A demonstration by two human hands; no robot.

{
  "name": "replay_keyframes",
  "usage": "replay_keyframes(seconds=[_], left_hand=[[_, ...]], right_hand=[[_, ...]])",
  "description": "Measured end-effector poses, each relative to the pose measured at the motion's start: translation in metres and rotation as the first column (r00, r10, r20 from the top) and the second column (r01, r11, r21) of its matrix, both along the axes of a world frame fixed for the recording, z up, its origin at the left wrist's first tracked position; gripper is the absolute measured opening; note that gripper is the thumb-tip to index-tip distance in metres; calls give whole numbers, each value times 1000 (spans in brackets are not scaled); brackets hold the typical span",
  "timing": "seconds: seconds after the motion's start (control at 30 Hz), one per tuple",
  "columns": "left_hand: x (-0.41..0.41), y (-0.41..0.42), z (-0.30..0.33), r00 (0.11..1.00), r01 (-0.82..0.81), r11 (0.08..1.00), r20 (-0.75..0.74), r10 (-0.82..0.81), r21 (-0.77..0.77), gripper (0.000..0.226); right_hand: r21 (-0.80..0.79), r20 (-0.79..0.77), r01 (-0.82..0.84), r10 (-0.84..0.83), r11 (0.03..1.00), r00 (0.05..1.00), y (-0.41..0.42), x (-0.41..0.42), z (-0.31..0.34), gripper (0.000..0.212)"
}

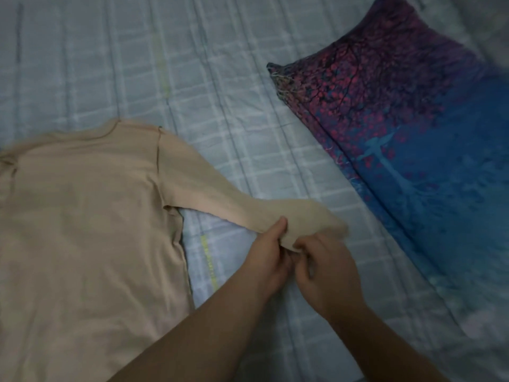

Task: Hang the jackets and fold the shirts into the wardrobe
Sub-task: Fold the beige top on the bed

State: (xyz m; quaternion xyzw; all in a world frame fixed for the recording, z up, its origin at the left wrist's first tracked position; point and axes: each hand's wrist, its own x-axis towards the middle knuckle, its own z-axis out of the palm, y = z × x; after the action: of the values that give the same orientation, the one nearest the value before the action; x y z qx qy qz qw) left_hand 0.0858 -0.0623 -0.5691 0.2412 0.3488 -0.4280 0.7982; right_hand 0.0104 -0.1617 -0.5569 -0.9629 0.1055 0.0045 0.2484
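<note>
A beige long-sleeved shirt (pixel 88 210) lies flat on a pale checked bedsheet (pixel 225 78), its one visible sleeve (pixel 220 194) stretched out to the right of the shirt body; no brand, label or writing can be read on it. Both hands meet at the cuff end of that sleeve: the left hand (pixel 268 257) pinches the fabric between thumb and curled fingers, and the right hand (pixel 327 274) grips the cuff edge with fingers curled. A pillow (pixel 407 139) printed in red, purple and blue lies further right of the shirt, apart from the sleeve.
</note>
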Motion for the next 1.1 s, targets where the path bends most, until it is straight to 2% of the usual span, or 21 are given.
replay_keyframes(seconds=[0.03, 0.1, 0.17, 0.27, 0.33, 0.43, 0.47, 0.53, 0.57, 0.6, 0.63, 0.7, 0.73, 0.8, 0.87, 0.9, 0.97, 1.03, 1.1], left_hand=[[-4, -1, -10, 999, 4, 1000, -49, -4, 9, 44], [-14, 1, -28, 992, 10, 999, -123, -5, 42, 43], [-22, 3, -41, 988, 23, 996, -154, -10, 82, 41], [-25, 0, -49, 989, -2, 997, -150, 14, 78, 39], [-27, -4, -48, 990, 7, 999, -142, 0, 51, 36], [-31, -8, -46, 988, 74, 997, -137, -69, 30, 37], [-32, -9, -45, 987, 99, 995, -131, -96, 19, 38], [-33, -9, -42, 985, 139, 990, -100, -142, -32, 44], [-33, -10, -42, 985, 144, 987, -82, -150, -68, 49], [-33, -11, -40, 987, 141, 985, -67, -148, -99, 54], [-34, -13, -38, 989, 134, 982, -46, -142, -134, 59], [-34, -21, -32, 991, 134, 966, 15, -134, -222, 67], [-33, -26, -28, 990, 142, 961, 38, -136, -239, 70], [-33, -38, -24, 989, 149, 967, 49, -142, -208, 69], [-36, -47, -33, 989, 148, 985, -20, -150, -90, 54], [-39, -50, -39, 984, 170, 985, -58, -171, -14, 41], [-44, -48, -48, 959, 275, 956, -97, -266, 105, 13], [-47, -39, -49, 908, 420, 895, -81, -412, 152, 14], [-44, -25, -40, 795, 599, 784, -2, -607, 161, 25]], right_hand=[[40, -53, 47, -45, 998, 998, -1, -7, -8, 18], [148, -142, 274, -254, 950, 957, -5, -18, -24, 25], [230, -164, 513, -486, 827, 858, -15, -21, -37, 26], [352, -202, 673, -649, 650, 733, -34, -14, -46, 37], [332, -269, 695, -642, 638, 718, -43, -5, -51, 50], [231, -407, 628, -513, 743, 756, -54, 6, -54, 50], [258, -446, 619, -477, 742, 757, -59, 7, -57, 43], [345, -489, 597, -404, 724, 773, -66, 6, -48, 11], [403, -487, 576, -365, 711, 793, -69, 4, -42, 8], [488, -462, 554, -339, 675, 820, -74, 0, -38, 10], [582, -442, 553, -339, 596, 831, -77, -4, -28, 9], [765, -394, 528, -380, 368, 837, -82, -12, -7, 5], [801, -374, 516, -420, 303, 827, -85, -14, 1, 5], [815, -365, 524, -484, 247, 796, -92, -15, 7, 4], [806, -419, 573, -537, 152, 732, -94, -15, -3, 4], [761, -438, 628, -584, 165, 684, -94, -16, -15, 4], [589, -398, 726, -655, 354, 642, -91, -19, -39, 12], [401, -312, 742, -682, 537, 662, -87, -21, -53, 11], [302, -241, 722, -683, 623, 690, -83, -21, -59, 13]])
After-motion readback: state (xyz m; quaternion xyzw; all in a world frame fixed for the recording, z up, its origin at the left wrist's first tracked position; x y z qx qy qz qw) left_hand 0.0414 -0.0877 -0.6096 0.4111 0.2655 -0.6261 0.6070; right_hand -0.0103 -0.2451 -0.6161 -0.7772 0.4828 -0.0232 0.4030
